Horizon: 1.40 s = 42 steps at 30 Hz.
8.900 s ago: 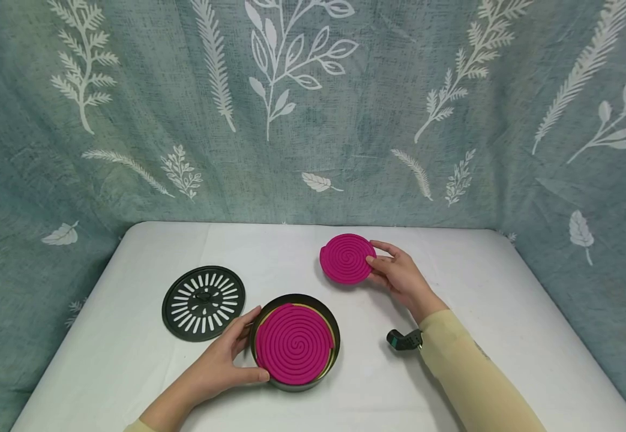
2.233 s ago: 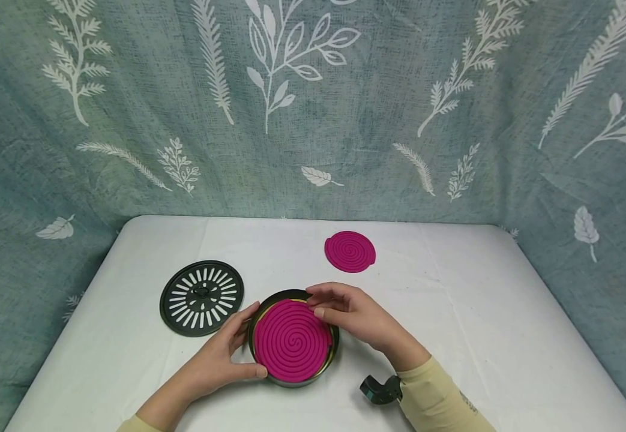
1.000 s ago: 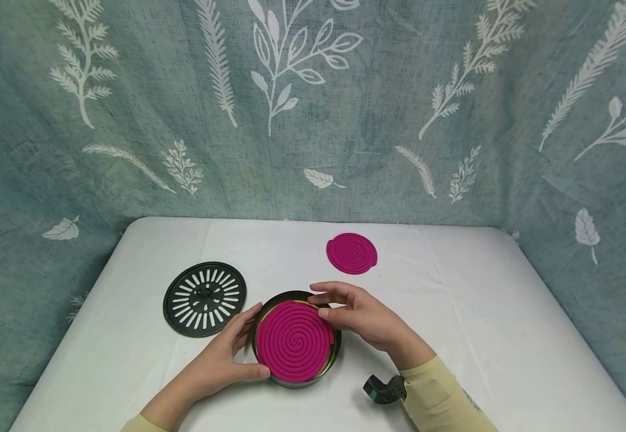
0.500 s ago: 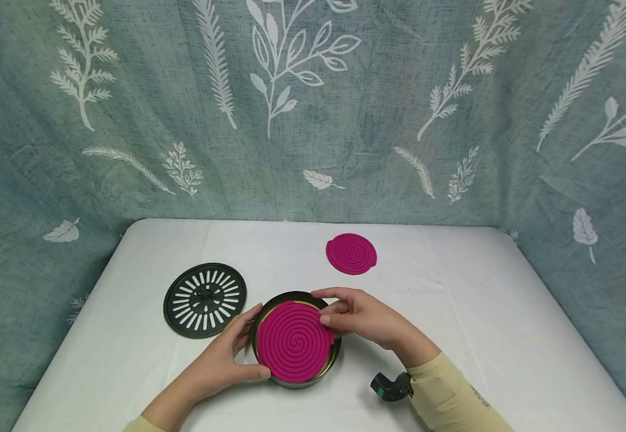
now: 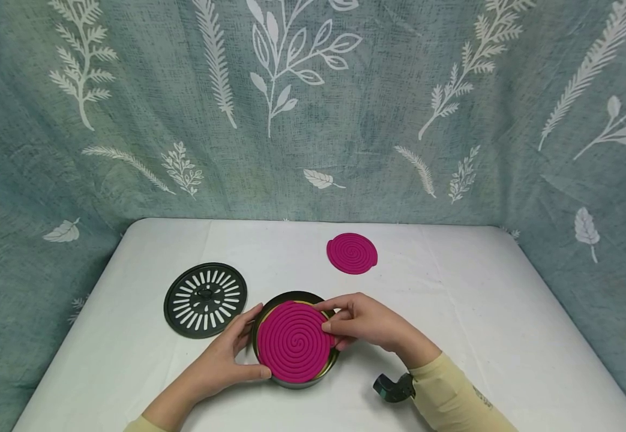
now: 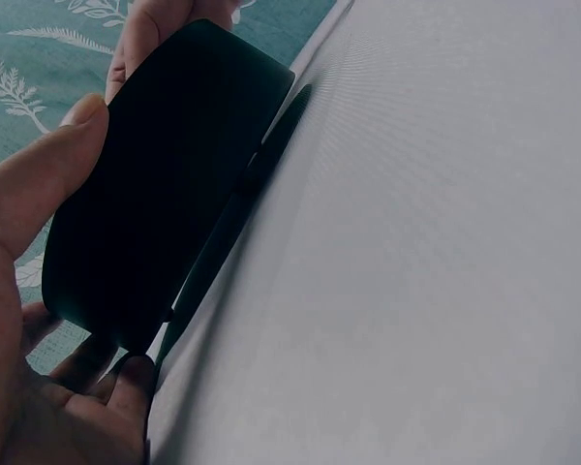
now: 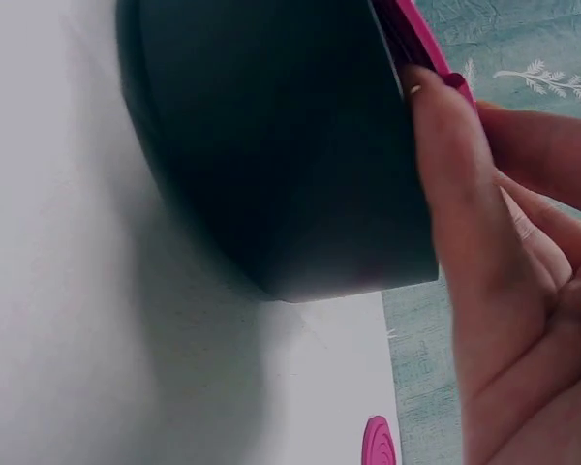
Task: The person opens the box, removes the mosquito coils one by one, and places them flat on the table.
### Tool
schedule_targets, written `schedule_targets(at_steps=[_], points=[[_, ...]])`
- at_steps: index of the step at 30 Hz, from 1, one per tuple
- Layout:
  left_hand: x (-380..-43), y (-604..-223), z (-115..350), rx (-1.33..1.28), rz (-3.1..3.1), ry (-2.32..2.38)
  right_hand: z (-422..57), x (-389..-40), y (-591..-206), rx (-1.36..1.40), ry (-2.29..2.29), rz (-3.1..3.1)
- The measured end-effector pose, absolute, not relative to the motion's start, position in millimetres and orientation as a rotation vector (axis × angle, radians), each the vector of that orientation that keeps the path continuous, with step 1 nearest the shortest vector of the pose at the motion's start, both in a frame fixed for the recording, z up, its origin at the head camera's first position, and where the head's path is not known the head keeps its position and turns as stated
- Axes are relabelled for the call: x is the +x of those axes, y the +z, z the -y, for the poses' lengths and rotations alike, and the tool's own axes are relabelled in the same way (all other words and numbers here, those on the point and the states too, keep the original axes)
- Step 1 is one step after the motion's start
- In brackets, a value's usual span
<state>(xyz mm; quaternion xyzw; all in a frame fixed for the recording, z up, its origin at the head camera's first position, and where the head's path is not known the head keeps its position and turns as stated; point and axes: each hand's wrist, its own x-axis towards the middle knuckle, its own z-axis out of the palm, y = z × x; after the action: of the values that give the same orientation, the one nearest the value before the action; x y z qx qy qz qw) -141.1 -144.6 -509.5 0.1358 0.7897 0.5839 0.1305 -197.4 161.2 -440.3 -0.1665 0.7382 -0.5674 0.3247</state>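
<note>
A pink mosquito coil (image 5: 293, 345) lies over the mouth of a round dark tin (image 5: 299, 296). My left hand (image 5: 221, 360) grips the tin from its left side, thumb at the front and fingers behind. In the left wrist view the tin's dark wall (image 6: 174, 174) sits between that thumb and fingers. At the right rim, my right hand (image 5: 374, 324) pinches the coil's edge. The right wrist view shows the coil's pink edge (image 7: 424, 39) raised at the rim, with a finger under it. A second mosquito coil (image 5: 352, 254) lies flat farther back.
A black slotted lid (image 5: 205, 300) lies on the white table (image 5: 453, 288), left of the tin. A small black device (image 5: 394, 388) is attached at the right sleeve. A teal patterned curtain (image 5: 313, 150) hangs behind the table.
Earlier my right hand held the smaller coil at the back, then laid it down there. It has since come to the tin and, in the last second, slid down the right rim to the coil's edge.
</note>
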Motion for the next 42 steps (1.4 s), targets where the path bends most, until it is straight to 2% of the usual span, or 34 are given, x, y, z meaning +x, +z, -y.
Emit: schedule_targets(at_steps=[24,42], points=[[-140.8,-511.1,144.4,0.446,-2.275,1.737,-169.1,-194.9,-451.9,-0.362,-1.592,-1.893],[-139.7,-509.0,143.9,0.449,-2.265,1.743,-186.9,-198.9,-454.6,-0.238,-1.831,-1.892]])
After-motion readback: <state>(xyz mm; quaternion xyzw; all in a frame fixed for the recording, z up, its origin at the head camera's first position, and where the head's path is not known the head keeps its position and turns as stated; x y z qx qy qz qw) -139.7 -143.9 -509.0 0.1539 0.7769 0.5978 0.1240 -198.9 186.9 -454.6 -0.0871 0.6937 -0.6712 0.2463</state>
